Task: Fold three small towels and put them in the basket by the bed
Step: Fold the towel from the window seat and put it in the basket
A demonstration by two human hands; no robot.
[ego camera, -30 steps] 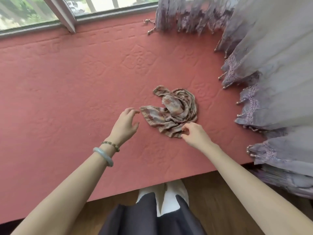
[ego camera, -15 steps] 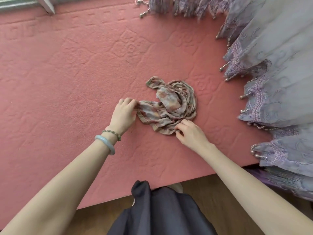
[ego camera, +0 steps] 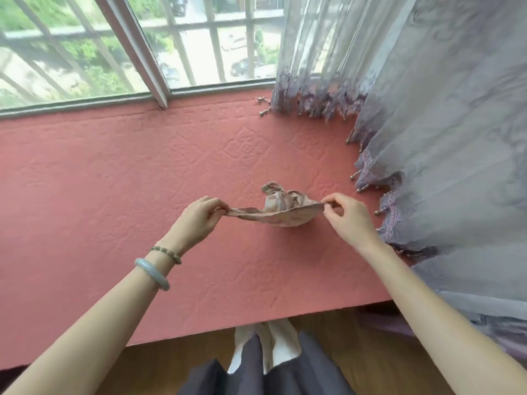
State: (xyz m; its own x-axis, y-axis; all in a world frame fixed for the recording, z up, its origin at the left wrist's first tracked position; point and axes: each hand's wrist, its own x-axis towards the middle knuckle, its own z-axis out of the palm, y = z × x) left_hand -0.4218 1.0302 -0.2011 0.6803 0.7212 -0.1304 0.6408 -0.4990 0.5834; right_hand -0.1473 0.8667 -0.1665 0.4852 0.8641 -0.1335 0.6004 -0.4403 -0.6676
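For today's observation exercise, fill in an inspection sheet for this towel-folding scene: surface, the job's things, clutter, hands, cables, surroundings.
Surface: red quilted bedspread, smooth, embossed pattern.
Job's things: one small patterned towel, stretched along one edge between both hands, the rest bunched and sagging onto the bedspread. No other towels and no basket in view.
Clutter: nothing seen.
Hands: left hand pinches the towel's left end; right hand pinches its right end. Two bracelets on the left wrist.
Cables: nothing seen.
Surroundings: barred window behind the bed; lilac beaded curtain draped over the bed's right side; wooden floor at the near edge.
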